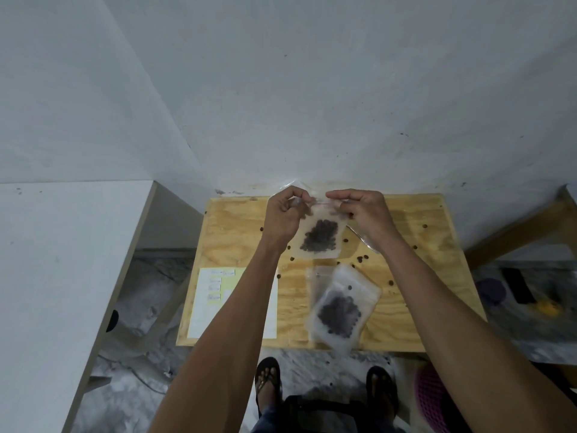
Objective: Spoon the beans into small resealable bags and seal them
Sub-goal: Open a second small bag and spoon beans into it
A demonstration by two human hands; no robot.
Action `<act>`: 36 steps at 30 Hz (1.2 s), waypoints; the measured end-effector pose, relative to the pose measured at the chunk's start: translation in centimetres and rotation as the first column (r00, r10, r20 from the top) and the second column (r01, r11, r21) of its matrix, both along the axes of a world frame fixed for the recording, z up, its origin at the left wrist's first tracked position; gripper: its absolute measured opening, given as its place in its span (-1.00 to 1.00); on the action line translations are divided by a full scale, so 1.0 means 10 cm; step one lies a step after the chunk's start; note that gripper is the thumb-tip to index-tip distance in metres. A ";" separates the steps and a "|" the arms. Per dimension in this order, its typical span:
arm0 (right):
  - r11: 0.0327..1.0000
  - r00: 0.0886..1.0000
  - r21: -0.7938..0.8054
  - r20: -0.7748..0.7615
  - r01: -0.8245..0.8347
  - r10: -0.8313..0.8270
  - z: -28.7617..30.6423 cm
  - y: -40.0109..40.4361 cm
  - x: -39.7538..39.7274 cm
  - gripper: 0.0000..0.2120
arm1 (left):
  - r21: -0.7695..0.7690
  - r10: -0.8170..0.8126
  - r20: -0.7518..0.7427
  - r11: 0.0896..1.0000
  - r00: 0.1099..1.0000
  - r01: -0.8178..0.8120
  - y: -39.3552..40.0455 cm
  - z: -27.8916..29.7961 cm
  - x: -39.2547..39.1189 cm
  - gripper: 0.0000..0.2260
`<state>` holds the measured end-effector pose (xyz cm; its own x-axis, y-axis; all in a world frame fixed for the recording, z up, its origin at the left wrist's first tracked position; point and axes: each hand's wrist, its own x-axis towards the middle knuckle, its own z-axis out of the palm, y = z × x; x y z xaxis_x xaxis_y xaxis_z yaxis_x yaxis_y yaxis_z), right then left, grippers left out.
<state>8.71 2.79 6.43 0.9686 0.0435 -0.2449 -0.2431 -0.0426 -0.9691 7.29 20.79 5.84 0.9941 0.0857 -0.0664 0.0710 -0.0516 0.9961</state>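
Pinching the top strip of the soft, light bag (318,237) with my left hand (285,214) and right hand (363,210), I think beans (320,235) sag low.

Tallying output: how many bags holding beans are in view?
2: one bag held up by both hands; one filled bag lying on the table, atop emptier bags, possibly hiding more.

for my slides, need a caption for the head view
Both hands pinch a bean-filled bag's top above the table.
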 end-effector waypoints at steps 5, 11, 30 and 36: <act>0.999 0.999 0.022 -0.021 0.042 -0.042 0.03 -0.01 -0.01 -0.75 | -0.055 -0.028 -0.062 0.998 0.998 0.025 0.04 -0.01 0.00 -0.76; 0.995 0.997 0.068 0.011 0.075 -0.076 0.04 0.04 -0.09 -0.77 | -0.118 -0.030 -0.059 0.993 0.998 0.023 0.01 0.01 -0.05 -0.81; 0.993 1.000 0.114 0.010 0.004 -0.005 -0.01 -0.02 -0.08 -0.75 | -0.124 -0.055 -0.048 0.991 0.997 0.049 0.04 0.01 -0.10 -0.75; 0.998 0.998 0.031 0.018 0.052 -0.053 0.03 0.08 -0.11 -0.74 | -0.087 0.010 -0.062 0.996 0.998 -0.015 0.04 -0.04 -0.14 -0.84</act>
<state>7.62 3.56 6.69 0.9741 -0.0005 -0.2261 -0.2261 -0.0006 -0.9741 5.87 21.21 5.43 0.9868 0.0891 -0.1349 0.1321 0.0362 0.9906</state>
